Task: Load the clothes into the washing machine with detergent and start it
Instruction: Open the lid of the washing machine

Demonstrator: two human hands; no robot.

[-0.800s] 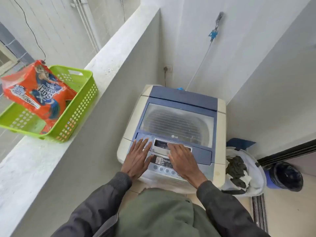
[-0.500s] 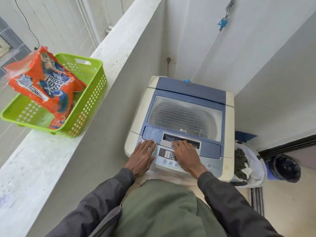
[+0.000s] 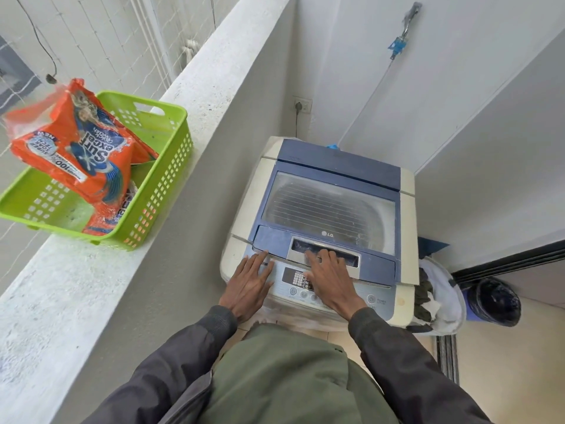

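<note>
A top-loading washing machine (image 3: 406,215) with a blue lid (image 3: 330,206) stands in the corner, lid down. My left hand (image 3: 249,281) lies flat on the left of the control panel, fingertips at the lid's front edge. My right hand (image 3: 331,278) rests with straight fingers on the lid's silver handle recess (image 3: 348,255). An orange detergent bag (image 3: 73,145) leans in a green basket (image 3: 165,185) on the ledge to the left. Dark clothes (image 3: 423,296) fill a white laundry bag (image 3: 449,289) right of the machine.
A grey concrete ledge (image 3: 91,286) runs along the left. Behind the machine a wall socket (image 3: 302,104) holds a plug, and a tap (image 3: 405,29) with a hose is on the wall. A dark bin (image 3: 493,301) stands at the right by a sliding-door track (image 3: 448,356).
The view has shifted slightly. My right hand's fingers slid forward from the panel onto the lid's handle recess. My left hand stayed flat on the panel.
</note>
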